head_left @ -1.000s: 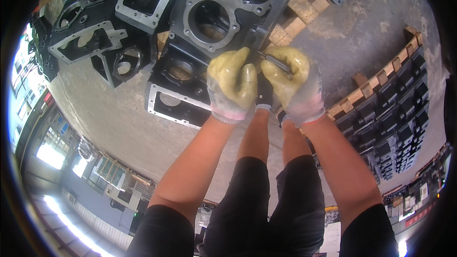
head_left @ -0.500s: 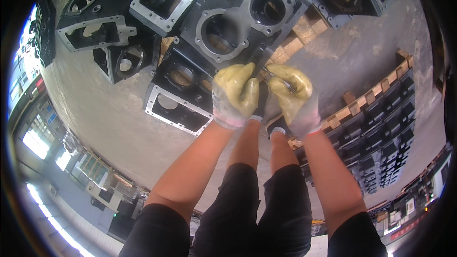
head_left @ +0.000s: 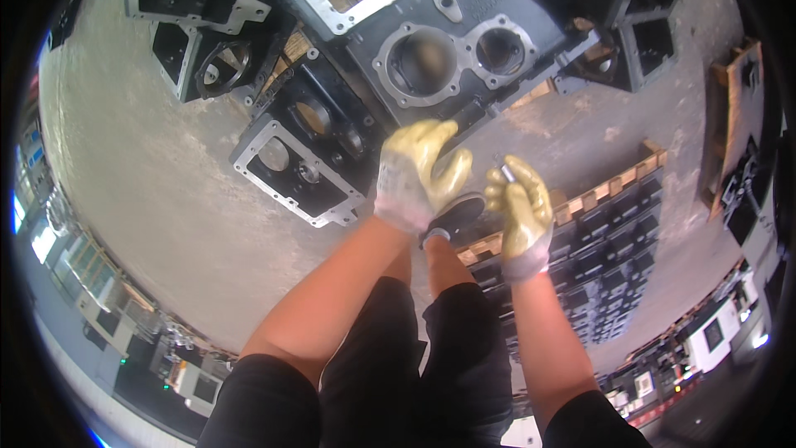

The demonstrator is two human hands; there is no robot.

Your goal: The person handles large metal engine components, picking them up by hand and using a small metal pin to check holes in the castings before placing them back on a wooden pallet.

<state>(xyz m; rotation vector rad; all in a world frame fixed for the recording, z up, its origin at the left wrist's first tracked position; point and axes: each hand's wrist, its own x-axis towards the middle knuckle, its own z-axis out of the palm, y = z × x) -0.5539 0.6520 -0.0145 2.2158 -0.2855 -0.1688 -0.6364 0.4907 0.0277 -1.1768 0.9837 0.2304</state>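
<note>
Twin-bore housing [head_left: 460, 26], one, grey: wooden pallet [head_left: 531, 97] showing past near edge; machining looks done, covers unfitted. Slim metal tool [head_left: 508, 173], one: off housing's near edge, pinched in right hand [head_left: 524, 211]. Left hand [head_left: 414, 168]: thumb and fingers parted, seemingly empty.

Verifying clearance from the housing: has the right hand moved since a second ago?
Yes: the right hand has moved away from the lower edge of the grey housing; floor now shows between fingers and housing.
</note>
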